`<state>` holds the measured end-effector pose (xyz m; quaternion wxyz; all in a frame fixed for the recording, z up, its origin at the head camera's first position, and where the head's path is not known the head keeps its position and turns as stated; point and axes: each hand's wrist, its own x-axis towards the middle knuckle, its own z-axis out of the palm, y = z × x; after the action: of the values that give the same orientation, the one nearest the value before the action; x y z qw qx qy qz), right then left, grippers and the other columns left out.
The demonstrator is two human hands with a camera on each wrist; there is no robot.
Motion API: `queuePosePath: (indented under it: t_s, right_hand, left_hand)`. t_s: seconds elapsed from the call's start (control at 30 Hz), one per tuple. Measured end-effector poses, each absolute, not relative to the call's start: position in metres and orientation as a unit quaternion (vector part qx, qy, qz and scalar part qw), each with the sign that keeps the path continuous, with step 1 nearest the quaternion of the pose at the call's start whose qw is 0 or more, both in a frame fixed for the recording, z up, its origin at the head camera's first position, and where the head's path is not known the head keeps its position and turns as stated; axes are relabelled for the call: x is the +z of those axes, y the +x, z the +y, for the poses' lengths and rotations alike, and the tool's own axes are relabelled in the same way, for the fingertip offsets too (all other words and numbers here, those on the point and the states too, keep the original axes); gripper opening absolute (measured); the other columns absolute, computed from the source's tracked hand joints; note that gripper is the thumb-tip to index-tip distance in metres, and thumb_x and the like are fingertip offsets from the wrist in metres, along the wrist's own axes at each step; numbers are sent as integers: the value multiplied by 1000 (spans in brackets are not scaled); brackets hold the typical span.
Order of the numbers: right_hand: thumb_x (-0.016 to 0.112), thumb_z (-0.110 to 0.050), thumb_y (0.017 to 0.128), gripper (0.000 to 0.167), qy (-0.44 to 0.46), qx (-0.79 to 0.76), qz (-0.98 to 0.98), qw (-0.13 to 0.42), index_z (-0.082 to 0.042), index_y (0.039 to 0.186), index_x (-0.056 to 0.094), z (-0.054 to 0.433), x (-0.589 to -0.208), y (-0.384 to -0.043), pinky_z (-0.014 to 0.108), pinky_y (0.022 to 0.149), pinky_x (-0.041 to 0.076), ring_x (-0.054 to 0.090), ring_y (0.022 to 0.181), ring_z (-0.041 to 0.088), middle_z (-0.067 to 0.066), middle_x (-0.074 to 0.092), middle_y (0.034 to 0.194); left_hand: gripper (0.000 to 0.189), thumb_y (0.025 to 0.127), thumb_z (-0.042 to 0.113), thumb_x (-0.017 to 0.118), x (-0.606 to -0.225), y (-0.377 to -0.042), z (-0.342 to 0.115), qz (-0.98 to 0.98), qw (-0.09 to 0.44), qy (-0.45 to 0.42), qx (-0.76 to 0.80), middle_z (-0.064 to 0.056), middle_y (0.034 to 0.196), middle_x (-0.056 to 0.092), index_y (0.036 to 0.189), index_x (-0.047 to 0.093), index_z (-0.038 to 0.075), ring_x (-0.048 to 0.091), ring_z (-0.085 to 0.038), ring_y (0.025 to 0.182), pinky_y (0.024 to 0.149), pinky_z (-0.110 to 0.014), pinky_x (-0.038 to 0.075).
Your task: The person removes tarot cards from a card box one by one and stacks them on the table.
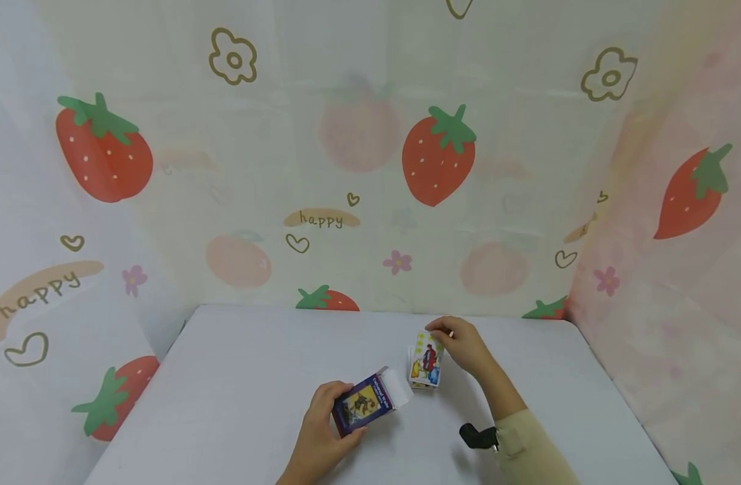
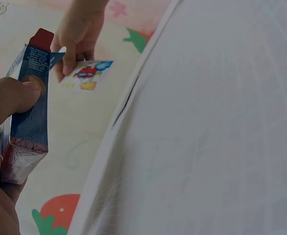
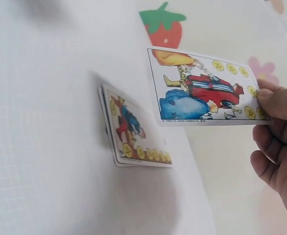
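Note:
My left hand (image 1: pixel 323 426) grips a dark blue card box (image 1: pixel 363 404) with a yellow picture on its front. The box's white flap (image 1: pixel 398 389) stands open toward the right. In the left wrist view, the thumb presses the narrow side of the box (image 2: pixel 32 98). My right hand (image 1: pixel 464 347) pinches one tarot card (image 3: pixel 202 88) by its end, picture showing, with a red-robed figure and yellow coins. Below that card, a small stack of tarot cards (image 3: pixel 136 132) lies face up on the table; in the head view the held card overlaps it.
The white-covered table (image 1: pixel 225 391) reaches back to a hanging cloth (image 1: pixel 358 168) printed with strawberries. Similar cloth hangs at both sides. A black device (image 1: pixel 476 436) sticks out from the right sleeve (image 1: pixel 531 444).

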<state>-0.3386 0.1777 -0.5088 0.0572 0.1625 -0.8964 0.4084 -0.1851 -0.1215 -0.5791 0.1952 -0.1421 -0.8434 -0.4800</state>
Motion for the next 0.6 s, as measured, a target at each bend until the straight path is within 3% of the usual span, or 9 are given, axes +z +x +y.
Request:
queuePosePath:
  t_s: [0.17,0.37,0.6]
  right_hand:
    - [66,-10,99,12,151,416,-896,40,-13,106,76,174,-521,-347,28,70,48,57,85,15,1,70,95]
    - [66,-11,100,12,135,422,-897,15,-12,106,76,171,-534,-354,30,74,48,58,86,15,0,69,94]
    - [65,-10,100,13,116,416,-902,-3,-12,106,76,170,-543,-358,34,78,48,58,87,16,0,69,94]
  left_hand:
    - [78,69,16,96,-580,-185,-123,-843,200,-147,-477,14,132,52,135,56,22,54,-7,122,106,-35,51]
    - [77,70,15,95,-582,-186,-124,-846,211,-157,-464,10,133,52,136,56,15,54,-10,121,103,-32,52]
    - [79,68,15,96,-582,-185,-123,-844,201,-144,-475,14,134,51,136,57,17,53,-7,122,105,-35,51]
